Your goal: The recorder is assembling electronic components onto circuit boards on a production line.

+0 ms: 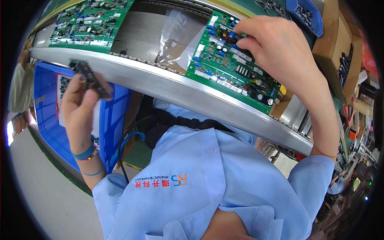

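Note:
Pinched between the thumb and fingers of my left hand is a small dark circuit board, held up over the metal rail beside the blue bin; it is slightly blurred. A large green circuit board crowded with components lies across the conveyor rails in front of me. Over its upper part bends my right hand, thumb and fingertips closed together close to the components. Whatever sits between those fingertips is too small and too covered to name.
Farther left on the conveyor lies another populated green board. Between the boards rests a clear plastic bag. A blue bin stands below the rail. At the right are a blue parts tray and a cardboard box.

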`<action>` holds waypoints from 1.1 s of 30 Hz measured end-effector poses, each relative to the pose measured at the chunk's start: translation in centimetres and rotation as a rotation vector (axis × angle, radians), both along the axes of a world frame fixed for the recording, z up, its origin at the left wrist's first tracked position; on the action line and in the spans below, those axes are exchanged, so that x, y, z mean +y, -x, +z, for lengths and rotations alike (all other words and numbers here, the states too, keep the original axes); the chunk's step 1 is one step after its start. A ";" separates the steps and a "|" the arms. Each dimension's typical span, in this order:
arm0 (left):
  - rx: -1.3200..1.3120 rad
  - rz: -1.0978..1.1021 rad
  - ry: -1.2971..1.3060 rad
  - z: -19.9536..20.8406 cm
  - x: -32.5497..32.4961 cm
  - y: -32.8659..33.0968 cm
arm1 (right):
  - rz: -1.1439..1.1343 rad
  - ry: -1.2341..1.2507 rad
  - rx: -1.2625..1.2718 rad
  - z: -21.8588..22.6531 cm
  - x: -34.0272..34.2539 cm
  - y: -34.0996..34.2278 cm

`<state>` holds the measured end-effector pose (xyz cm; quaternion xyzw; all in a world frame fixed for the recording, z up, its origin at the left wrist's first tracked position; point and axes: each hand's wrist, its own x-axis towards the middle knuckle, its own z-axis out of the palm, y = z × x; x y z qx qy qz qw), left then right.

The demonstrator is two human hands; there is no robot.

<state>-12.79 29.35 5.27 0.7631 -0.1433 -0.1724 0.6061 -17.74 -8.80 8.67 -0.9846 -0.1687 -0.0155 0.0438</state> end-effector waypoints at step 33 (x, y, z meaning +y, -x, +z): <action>-1.150 -0.646 -0.346 0.8 -17.6 0.4 | -0.492 -0.973 -0.099 -0.3 -3.8 10.7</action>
